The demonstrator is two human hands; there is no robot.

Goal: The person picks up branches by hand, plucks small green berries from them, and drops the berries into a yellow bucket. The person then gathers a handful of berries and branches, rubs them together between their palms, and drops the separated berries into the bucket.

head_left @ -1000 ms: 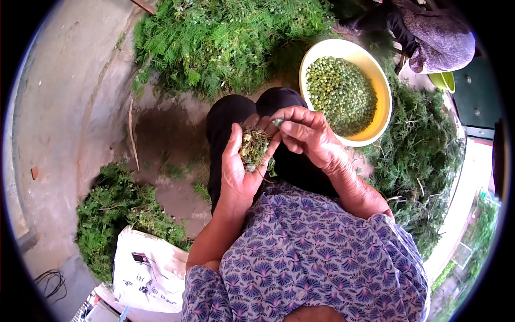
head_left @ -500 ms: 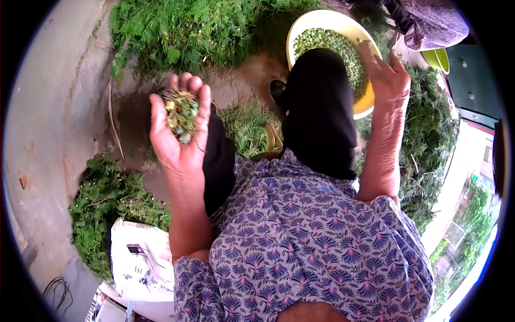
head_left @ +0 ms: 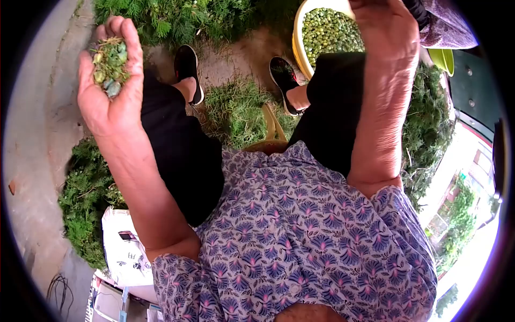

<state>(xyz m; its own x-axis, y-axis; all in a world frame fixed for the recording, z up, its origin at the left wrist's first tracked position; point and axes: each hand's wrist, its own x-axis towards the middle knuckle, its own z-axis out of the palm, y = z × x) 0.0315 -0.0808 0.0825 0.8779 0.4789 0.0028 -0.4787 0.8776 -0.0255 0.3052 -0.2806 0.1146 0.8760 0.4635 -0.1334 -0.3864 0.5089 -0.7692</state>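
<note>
My left hand [head_left: 110, 110] is raised palm up at the upper left. Its cupped fingers hold a small heap of green seed cones and leaf scraps [head_left: 111, 67]. At the upper right, my right hand [head_left: 389, 29] is beside a yellow basin [head_left: 296, 40] and overlaps its right side. The top edge of the view cuts off most of its fingers, so their closure is hidden. Many round green cones [head_left: 330, 32] fill the basin. Below it, my dark-trousered knee hides part of the rim.
Cut evergreen branches [head_left: 177, 21] pile up ahead, with more foliage [head_left: 86, 198] at left and between my feet. A yellow handle [head_left: 272, 123] stands between my legs. A white printed sack [head_left: 126, 252] lies lower left. Another person's patterned clothing [head_left: 448, 24] shows upper right.
My left hand has moved up and to the left with the heap still in it. My right hand has risen towards the top edge. My knees have spread, showing both shoes.
</note>
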